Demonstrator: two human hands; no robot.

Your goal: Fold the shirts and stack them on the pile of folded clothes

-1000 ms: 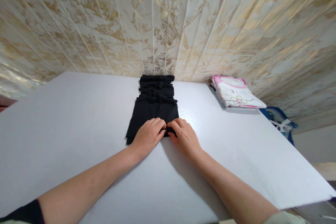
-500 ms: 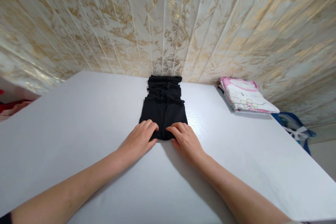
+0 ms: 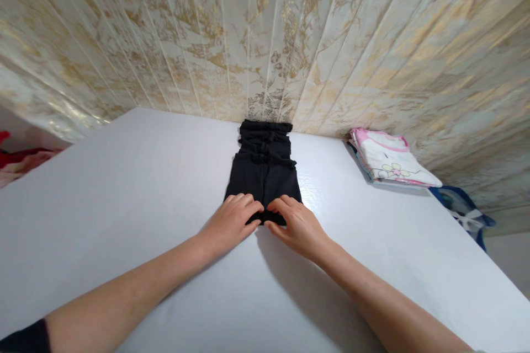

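In the head view, the long, narrow black cloth garment (image 3: pixel 265 171) is seen lying flat on the white surface (image 3: pixel 124 176). Its far, gathered end touches the marbled gold-and-cream wall panels (image 3: pixel 265 38), and its near hem lies under both hands. The left hand (image 3: pixel 229 220) and the right hand (image 3: pixel 296 223) are set side by side on that hem, fingers bent and fingertips almost meeting at the middle. The thumbs are hidden, so it cannot be told whether either grip is closed on the cloth or only pressed down on it.

The hem is judged to be the part being handled. It would be handled well if both hands were worked evenly, so that the edge is held straight and square to the long sides. The layers should be taken together at the corners as well as at the middle, since the outer corners are left uncovered. The cloth should be smoothed flat so that no crease is trapped.

A folded white-and-pink garment stack (image 3: pixel 391 160) lies well apart at the right, by the wall. A blue bag (image 3: pixel 459 204) is seen beyond the surface edge.
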